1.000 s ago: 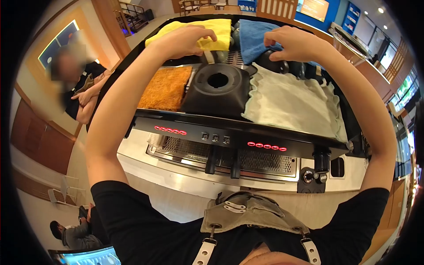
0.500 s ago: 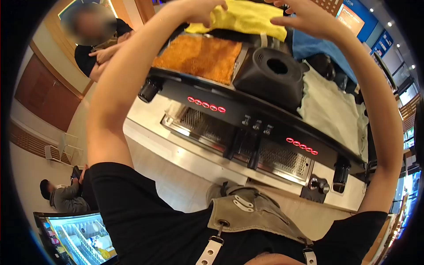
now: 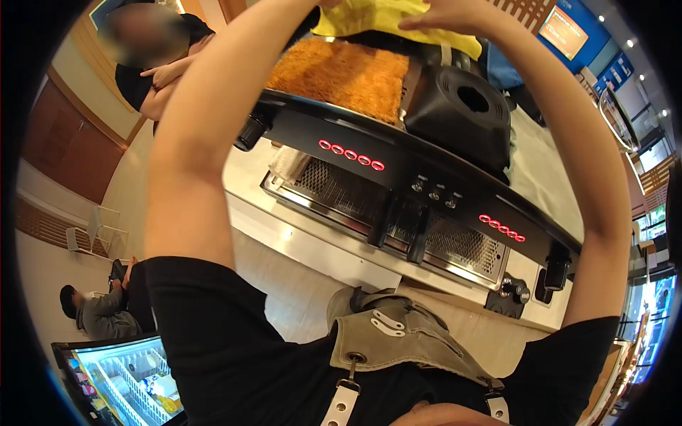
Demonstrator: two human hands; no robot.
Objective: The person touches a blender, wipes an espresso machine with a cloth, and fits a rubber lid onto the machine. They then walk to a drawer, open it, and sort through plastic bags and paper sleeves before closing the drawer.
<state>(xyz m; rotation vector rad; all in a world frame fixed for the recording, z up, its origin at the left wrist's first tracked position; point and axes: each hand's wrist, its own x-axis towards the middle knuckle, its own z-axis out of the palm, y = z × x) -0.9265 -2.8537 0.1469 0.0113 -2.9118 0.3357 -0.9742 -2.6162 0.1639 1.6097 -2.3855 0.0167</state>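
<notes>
A yellow cloth (image 3: 369, 18) lies across the back of an espresso machine's top. My right hand (image 3: 451, 15) reaches over its right part, fingers stretched out, the fingertips overlapping the yellow fabric. The top edge of the view cuts off most of my left hand (image 3: 323, 3) near the cloth's left end; its fingers are hidden. In front of the yellow cloth lies an orange-brown cloth (image 3: 348, 74). Beside that sits a black plastic piece (image 3: 462, 113) with a round opening. A pale grey-green cloth (image 3: 543, 160) covers the right side of the machine, below my right forearm.
The espresso machine's black front panel (image 3: 398, 177) has red-lit buttons and metal drip trays (image 3: 341, 192) below. A black knob (image 3: 249, 133) projects at the left. One person (image 3: 167, 71) stands at upper left with arms folded; another person (image 3: 106, 309) sits farther down. A blue cloth (image 3: 503, 67) is behind.
My left hand has gone mostly out of the top of view. My right hand has moved left over the yellow cloth. The machine appears shifted right and slightly down.
</notes>
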